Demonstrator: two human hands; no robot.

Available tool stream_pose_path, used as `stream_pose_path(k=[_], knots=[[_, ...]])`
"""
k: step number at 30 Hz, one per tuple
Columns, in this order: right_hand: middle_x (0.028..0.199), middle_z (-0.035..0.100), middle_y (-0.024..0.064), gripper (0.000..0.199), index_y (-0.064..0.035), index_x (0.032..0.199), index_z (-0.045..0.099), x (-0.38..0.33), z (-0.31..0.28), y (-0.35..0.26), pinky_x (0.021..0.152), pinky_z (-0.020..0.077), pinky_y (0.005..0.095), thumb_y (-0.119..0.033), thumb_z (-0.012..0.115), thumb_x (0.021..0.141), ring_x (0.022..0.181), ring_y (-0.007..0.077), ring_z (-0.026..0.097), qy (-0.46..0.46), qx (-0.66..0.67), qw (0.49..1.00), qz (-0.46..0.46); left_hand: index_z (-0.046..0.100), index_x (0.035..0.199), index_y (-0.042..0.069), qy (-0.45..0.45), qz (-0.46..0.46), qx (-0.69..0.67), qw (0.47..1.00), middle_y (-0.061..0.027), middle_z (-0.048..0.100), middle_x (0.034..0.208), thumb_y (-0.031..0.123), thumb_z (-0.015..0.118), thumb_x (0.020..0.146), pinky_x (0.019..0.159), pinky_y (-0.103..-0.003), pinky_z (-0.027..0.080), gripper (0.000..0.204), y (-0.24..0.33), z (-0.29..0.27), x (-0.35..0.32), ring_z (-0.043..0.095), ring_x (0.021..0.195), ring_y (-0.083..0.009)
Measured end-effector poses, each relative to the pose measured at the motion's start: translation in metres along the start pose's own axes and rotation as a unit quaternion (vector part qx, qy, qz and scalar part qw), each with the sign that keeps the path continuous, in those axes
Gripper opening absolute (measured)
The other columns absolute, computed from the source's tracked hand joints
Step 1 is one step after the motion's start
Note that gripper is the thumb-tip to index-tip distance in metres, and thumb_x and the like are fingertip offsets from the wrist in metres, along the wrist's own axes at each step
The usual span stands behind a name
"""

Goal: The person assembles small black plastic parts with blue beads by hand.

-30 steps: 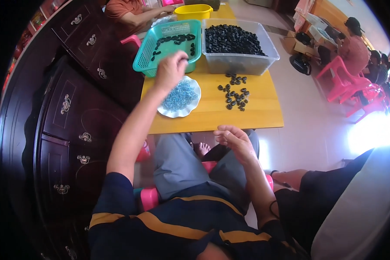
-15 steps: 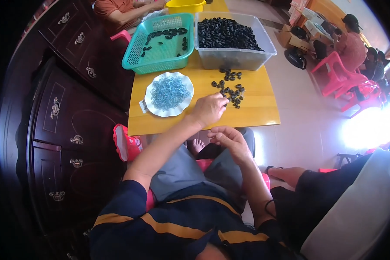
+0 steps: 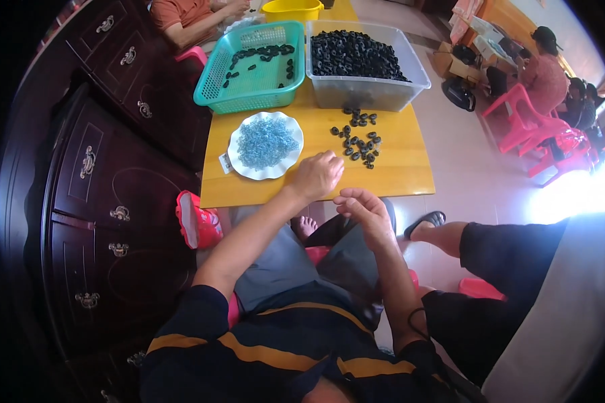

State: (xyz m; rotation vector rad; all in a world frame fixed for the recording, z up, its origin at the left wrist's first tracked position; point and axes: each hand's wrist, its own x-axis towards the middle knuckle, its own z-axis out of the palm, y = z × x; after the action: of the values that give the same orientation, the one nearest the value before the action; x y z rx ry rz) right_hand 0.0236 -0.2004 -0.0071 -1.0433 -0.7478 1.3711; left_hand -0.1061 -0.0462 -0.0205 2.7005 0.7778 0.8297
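My left hand (image 3: 318,176) hovers over the front of the yellow table, fingers curled together; whatever they grip is hidden. Just right of it lies a loose group of small black ring-like pieces (image 3: 361,144). Close to the table's front edge, my right hand (image 3: 368,213) is raised above my lap with thumb and fingertips pinched; anything between them is too small to make out. A white scalloped plate (image 3: 234,156) left of my left hand holds a heap of tiny pale-blue, shiny pieces (image 3: 267,142).
Behind the plate stands a green plastic basket (image 3: 249,105) with several black pieces. Next to it is a clear plastic bin (image 3: 364,94) heaped with more. A dark wooden cabinet (image 3: 87,201) lines the left. Another person's leg (image 3: 444,240) reaches in from the right; pink stools (image 3: 517,121) stand beyond.
My left hand has drawn back slightly from the black pieces toward me. My right hand has moved a little right. The neighbour's sandalled foot has come forward at the right.
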Motion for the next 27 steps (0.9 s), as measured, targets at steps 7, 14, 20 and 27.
stream_pose_path(k=[7, 14, 20, 27], knots=[[0.105, 0.071, 0.0075, 0.024, -0.0037, 0.118, 0.06, 0.003, -0.003, 0.004, 0.08, 0.0505, 0.0255, -0.022, 0.057, 0.102, 0.089, 0.0124, 0.065, 0.052, 0.094, 0.994, 0.0, 0.066, 0.091, -0.001, 0.083, -0.072, -0.314, 0.943, -0.0138, 0.068, 0.084, 0.005, 0.064, 0.09, 0.065, -0.036, 0.052, 0.006, 0.036, -0.021, 0.006, 0.067, 0.071, -0.0291], [0.099, 0.069, 0.0044, 0.027, -0.0082, 0.114, 0.061, 0.006, -0.014, 0.006, 0.081, 0.0534, 0.0283, -0.031, 0.049, 0.106, 0.087, 0.0134, 0.066, 0.078, 0.191, 0.978, -0.015, 0.07, 0.094, 0.003, 0.081, 0.073, -0.203, 0.973, -0.0106, 0.066, 0.087, 0.01, 0.066, 0.089, 0.068, -0.034, 0.053, 0.01, 0.065, -0.024, 0.008, 0.067, 0.075, -0.0268], [0.105, 0.069, 0.0055, 0.019, -0.0089, 0.117, 0.059, 0.011, -0.027, 0.006, 0.083, 0.0551, 0.0311, -0.02, 0.059, 0.101, 0.089, 0.0141, 0.067, 0.139, 0.265, 0.954, -0.037, 0.071, 0.095, 0.004, 0.02, -0.033, -0.382, 0.923, -0.0102, 0.067, 0.089, 0.011, 0.068, 0.084, 0.072, -0.036, 0.054, 0.013, 0.061, -0.012, 0.034, 0.066, 0.076, -0.029], [0.109, 0.069, 0.0074, 0.028, -0.009, 0.125, 0.054, 0.011, -0.027, 0.013, 0.082, 0.0562, 0.0308, -0.015, 0.061, 0.099, 0.086, 0.014, 0.067, 0.14, 0.292, 0.945, -0.046, 0.07, 0.081, 0.008, 0.049, 0.026, -0.104, 0.993, -0.0109, 0.066, 0.086, 0.016, 0.064, 0.084, 0.072, -0.043, 0.054, 0.01, 0.034, 0.028, 0.086, 0.065, 0.085, -0.0322]])
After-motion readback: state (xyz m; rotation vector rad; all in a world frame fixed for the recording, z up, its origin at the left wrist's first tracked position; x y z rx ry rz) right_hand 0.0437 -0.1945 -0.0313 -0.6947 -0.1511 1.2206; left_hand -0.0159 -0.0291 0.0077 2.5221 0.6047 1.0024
